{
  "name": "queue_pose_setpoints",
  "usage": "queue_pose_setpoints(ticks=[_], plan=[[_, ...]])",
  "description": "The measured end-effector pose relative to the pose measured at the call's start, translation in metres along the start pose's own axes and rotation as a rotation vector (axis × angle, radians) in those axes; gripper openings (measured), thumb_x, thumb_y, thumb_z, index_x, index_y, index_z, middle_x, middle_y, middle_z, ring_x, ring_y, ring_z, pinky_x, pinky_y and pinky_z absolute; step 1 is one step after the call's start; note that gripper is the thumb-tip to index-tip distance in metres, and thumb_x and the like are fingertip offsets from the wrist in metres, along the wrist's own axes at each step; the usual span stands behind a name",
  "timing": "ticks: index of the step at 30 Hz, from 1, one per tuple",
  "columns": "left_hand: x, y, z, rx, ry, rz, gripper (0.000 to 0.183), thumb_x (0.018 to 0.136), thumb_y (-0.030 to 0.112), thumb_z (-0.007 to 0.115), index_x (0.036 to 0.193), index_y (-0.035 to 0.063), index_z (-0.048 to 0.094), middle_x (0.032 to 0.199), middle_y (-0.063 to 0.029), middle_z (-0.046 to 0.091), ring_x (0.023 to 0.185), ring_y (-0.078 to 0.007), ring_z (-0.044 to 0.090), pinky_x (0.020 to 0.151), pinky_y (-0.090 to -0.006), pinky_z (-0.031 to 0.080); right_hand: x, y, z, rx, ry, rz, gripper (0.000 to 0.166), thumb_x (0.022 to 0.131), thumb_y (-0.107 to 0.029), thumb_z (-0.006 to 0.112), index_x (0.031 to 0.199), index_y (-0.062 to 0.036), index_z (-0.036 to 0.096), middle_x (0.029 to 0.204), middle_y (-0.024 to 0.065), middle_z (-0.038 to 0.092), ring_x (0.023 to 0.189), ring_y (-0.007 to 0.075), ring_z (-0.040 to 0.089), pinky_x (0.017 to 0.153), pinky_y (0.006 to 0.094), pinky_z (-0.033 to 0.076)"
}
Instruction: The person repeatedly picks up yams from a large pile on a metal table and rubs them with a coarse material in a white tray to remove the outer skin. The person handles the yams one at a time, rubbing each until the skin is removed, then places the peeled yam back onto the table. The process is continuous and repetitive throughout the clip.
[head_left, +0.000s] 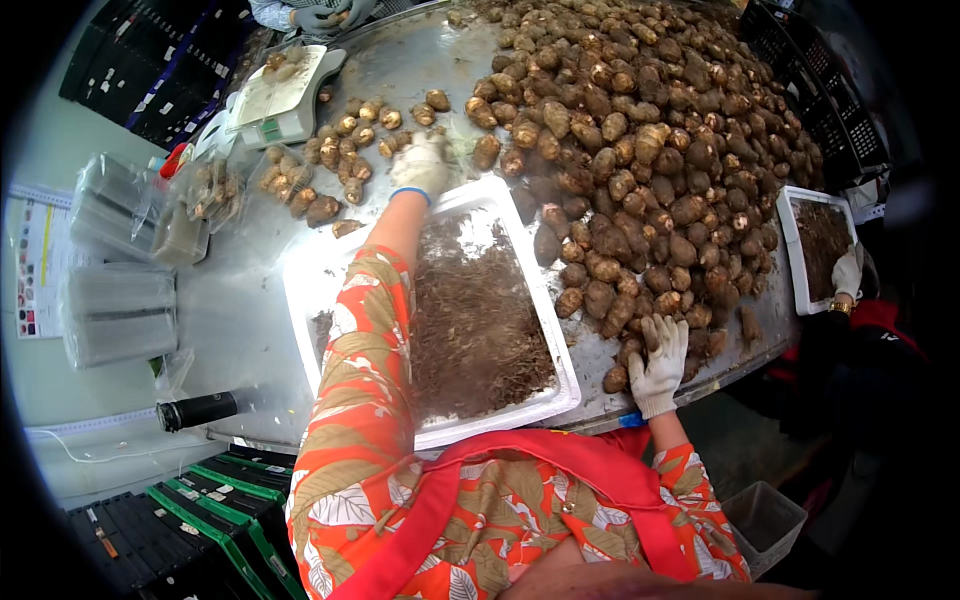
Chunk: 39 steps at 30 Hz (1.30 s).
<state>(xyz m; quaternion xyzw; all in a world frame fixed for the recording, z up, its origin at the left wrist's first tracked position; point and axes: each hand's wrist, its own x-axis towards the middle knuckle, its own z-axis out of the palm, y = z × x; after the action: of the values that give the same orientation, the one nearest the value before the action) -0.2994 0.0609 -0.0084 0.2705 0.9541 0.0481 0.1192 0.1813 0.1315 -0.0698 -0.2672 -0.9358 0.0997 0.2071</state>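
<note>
My left hand (421, 161), in a white knit glove with a blue band at the wrist, reaches past the far edge of a white foam tray (566, 367). It is blurred beside a group of small taro corms (349, 150), and I cannot tell whether it holds one. Brown fibrous peelings (480, 330) cover much of the tray's floor. My right hand (660, 364), also gloved, lies on the near edge of a large heap of taro corms (645, 165). Its thumb stands apart from the fingers, which touch the corms, and no corm is visibly lifted.
A scale (281, 101) stands on the metal table (232, 300) at the far left, near stacked clear plastic trays (120, 311). A black cylinder (196, 411) lies at the left edge. Co-workers' gloved hands (330, 16) (847, 271) appear opposite and right, the latter over another foam tray (796, 251).
</note>
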Motion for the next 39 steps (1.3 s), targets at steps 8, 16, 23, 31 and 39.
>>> queue_pose_setpoints(ticks=[8,16,23,31,39], plan=[[0.046,-0.047,0.021,0.203,0.349,0.311,0.05,0.089,0.015,0.057,0.138,0.019,0.052,0.152,-0.0078,0.041,0.142,-0.0358,0.034,0.118,-0.0496,0.026,0.005,-0.004,-0.002,0.022,0.01,0.027,0.06,0.074,-0.017,0.066,0.133,-0.0091,0.057,0.133,0.0165,0.056,0.126,0.0417,0.05,0.114,0.0591,0.03],[0.074,-0.037,0.041,0.405,0.13,0.187,0.048,0.096,0.026,0.051,0.143,0.0264,0.048,0.158,-0.0048,0.034,0.15,-0.0349,0.02,0.122,-0.0575,0.013,0.006,-0.003,-0.003,0.016,-0.01,0.04,0.059,0.074,-0.019,0.065,0.132,-0.0096,0.058,0.131,0.0161,0.058,0.125,0.0403,0.051,0.113,0.0592,0.031],[0.069,-0.052,0.025,0.296,0.143,0.03,0.05,0.094,0.023,0.054,0.143,0.0261,0.048,0.158,-0.0081,0.034,0.147,-0.0375,0.025,0.117,-0.0549,0.026,0.005,-0.003,0.0,-0.002,-0.033,0.029,0.058,0.076,-0.022,0.063,0.132,-0.0089,0.057,0.131,0.0162,0.057,0.125,0.0406,0.049,0.113,0.06,0.03],[-0.069,0.01,0.026,-0.056,-0.015,0.398,0.053,0.099,0.031,0.048,0.145,0.005,0.043,0.133,-0.0214,0.057,0.132,-0.0362,0.047,0.112,-0.0523,0.039,-0.001,-0.004,0.0,-0.064,-0.003,0.013,0.059,0.08,-0.023,0.063,0.137,-0.0097,0.054,0.133,0.0161,0.056,0.128,0.0396,0.049,0.115,0.0572,0.028],[-0.085,-0.009,0.041,-0.098,0.091,0.52,0.066,0.092,0.038,0.06,0.148,0.01,0.041,0.146,-0.0225,0.048,0.141,-0.0401,0.037,0.118,-0.0477,0.028,-0.004,0.003,0.006,-0.065,0.025,-0.029,0.057,0.083,-0.026,0.063,0.137,-0.01,0.053,0.136,0.016,0.054,0.131,0.0381,0.046,0.117,0.0551,0.025]])
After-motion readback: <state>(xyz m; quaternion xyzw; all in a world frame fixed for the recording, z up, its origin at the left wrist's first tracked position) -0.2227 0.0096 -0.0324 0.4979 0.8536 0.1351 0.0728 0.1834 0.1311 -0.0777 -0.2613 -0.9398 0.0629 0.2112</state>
